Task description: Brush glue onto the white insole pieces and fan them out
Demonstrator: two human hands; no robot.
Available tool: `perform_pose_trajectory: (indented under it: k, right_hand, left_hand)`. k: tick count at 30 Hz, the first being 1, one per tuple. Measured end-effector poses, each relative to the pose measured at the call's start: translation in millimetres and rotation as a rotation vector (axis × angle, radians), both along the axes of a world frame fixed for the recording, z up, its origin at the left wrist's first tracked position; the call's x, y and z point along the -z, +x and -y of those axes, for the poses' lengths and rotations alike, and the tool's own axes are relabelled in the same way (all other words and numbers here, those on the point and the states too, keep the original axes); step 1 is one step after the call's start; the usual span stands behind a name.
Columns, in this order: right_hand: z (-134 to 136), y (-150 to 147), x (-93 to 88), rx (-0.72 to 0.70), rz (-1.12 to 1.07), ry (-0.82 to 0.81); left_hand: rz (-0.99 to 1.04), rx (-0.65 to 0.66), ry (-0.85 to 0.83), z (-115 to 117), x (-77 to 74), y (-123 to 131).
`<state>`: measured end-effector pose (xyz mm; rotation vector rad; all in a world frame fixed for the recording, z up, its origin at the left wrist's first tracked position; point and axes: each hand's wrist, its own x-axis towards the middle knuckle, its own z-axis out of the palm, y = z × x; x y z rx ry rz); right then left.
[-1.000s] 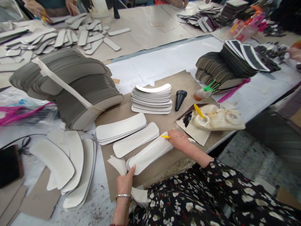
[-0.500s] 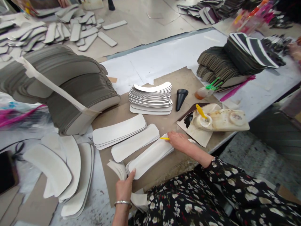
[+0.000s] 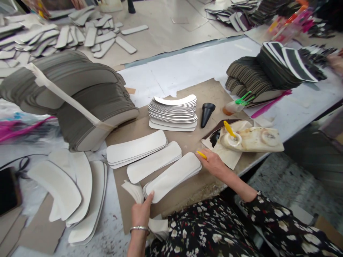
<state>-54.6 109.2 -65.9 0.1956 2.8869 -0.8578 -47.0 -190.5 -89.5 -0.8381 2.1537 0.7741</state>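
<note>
Several white strips (image 3: 173,177) stacked near brown sheet's (image 3: 211,91) front edge, left hand (image 3: 140,213) thumbing top one, grip unclear, right hand (image 3: 213,163) holding yellow stick (image 3: 202,155)

The curved strips (image 3: 173,178) were off-white, the handle (image 3: 201,155) yellow. Cream blossoms and red specks patterned the black sleeve (image 3: 284,223). The bracelet (image 3: 139,228) was silver, the cone (image 3: 207,115) black, the backing sheet (image 3: 206,91) brown, the plastic sticks (image 3: 243,99) bright green, the ribbon (image 3: 270,104) magenta.

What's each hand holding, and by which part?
Right hand: yellow stick; one end shows, the gripped part is hidden. Left hand: thumb on the left end of the nearest white stack; can't tell whether it grips.
</note>
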Motion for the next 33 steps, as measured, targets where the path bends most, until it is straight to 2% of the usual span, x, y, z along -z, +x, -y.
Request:
perform_pose_trajectory:
  k: [3, 6, 10, 15, 18, 21, 26, 33]
  right_hand:
    - [8.1, 3.6, -0.4, -0.026, -0.051, 0.010]
    - [20.7, 6.5, -2.5, 0.066, -0.085, 0.047]
    - [34.9, 8.5, -12.6, 0.157, 0.046, 0.049]
    - [39.6, 9.9, -39.0, 0.118, 0.122, -0.209]
    - [41.0, 12.3, -54.7, 0.132, 0.134, -0.341]
    - [41.6, 15.8, -61.6, 0.130, 0.146, -0.423]
    - [41.7, 21.6, -60.3, 0.123, 0.163, -0.485]
    - [39.2, 30.0, -55.5, 0.093, 0.155, -0.453]
  left_hand:
    - [-0.018, -0.025, -0.001, -0.8, -1.2, 0.7]
    - [-0.064, -0.097, 0.008, -2.7, -3.2, 4.0]
    - [-0.200, -0.245, 0.072, -3.4, -0.4, 11.1]
    - [-0.303, -0.427, 0.169, 4.4, 2.4, 21.4]
    - [-0.334, -0.522, 0.296, 10.2, -8.0, 26.1]
    - [-0.373, -0.617, 0.426, 14.9, -24.7, 29.1]
    - [-0.404, -0.712, 0.576, 19.8, -47.2, 34.6]
    - [-0.397, -0.759, 0.657, 17.3, -63.2, 42.9]
